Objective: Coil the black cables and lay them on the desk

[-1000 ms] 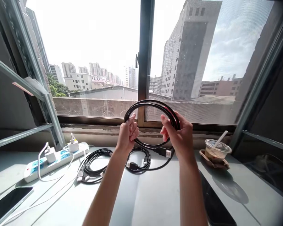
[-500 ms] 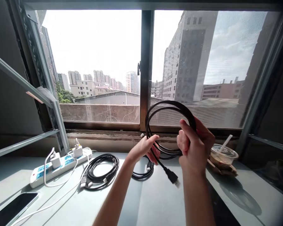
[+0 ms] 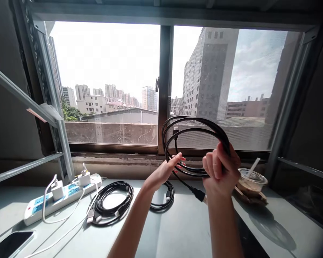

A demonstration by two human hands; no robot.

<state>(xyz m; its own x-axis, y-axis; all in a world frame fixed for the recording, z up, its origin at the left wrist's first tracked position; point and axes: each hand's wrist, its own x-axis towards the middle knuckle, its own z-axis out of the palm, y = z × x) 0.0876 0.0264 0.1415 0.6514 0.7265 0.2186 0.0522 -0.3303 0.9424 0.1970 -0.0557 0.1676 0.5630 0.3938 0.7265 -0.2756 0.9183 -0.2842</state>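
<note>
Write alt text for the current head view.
A right hand grips a looped black cable above a desk, the open left hand at its left side. On the desk: two more black cable coils, a power strip, a phone and a lidded plastic cup; behind, a window.

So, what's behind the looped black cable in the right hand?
Through the looped black cable, you can see the window and wall below it. What's directly behind the right hand is covered.
</note>
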